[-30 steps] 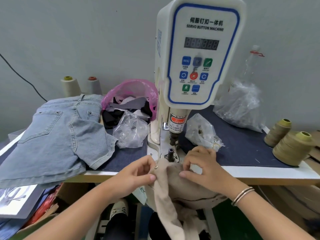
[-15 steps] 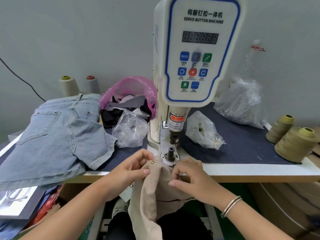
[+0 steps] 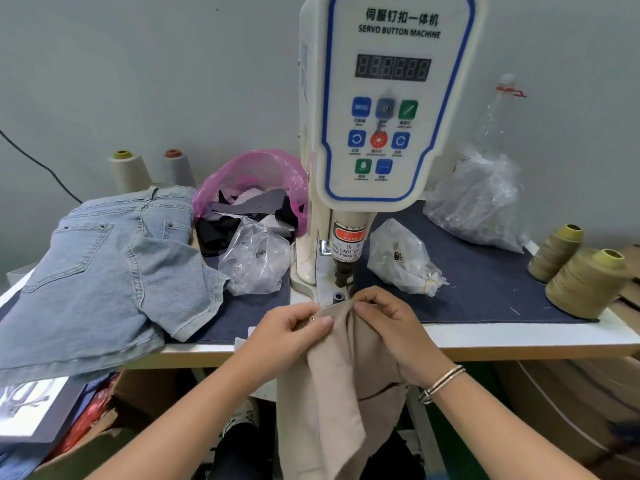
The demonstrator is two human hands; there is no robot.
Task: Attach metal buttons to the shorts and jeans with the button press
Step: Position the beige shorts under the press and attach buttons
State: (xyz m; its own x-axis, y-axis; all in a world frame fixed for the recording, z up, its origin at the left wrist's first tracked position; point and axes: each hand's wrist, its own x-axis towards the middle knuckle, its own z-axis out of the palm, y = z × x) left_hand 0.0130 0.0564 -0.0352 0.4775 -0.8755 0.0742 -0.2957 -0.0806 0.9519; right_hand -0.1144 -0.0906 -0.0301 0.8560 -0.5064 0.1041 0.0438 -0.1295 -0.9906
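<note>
Left grip (image 3: 294, 327): pinches beige shorts (image 3: 332, 382) at a button (image 3: 312, 319).
Right grip (image 3: 388, 320): pinches shorts, 6 o'clock of press (image 3: 384, 109).
Jeans (image 3: 104, 271): worktop (image 3: 519, 336), 9 o'clock.

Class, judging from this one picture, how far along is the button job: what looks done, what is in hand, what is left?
Done: a small metal button already sits on the beige fabric garment. In hand: the left hand and right hand pinch that garment just in front of the white servo button machine; its lower die is bare. Left: the light blue denim shorts lie aside on the table; their button state cannot be seen.
</note>
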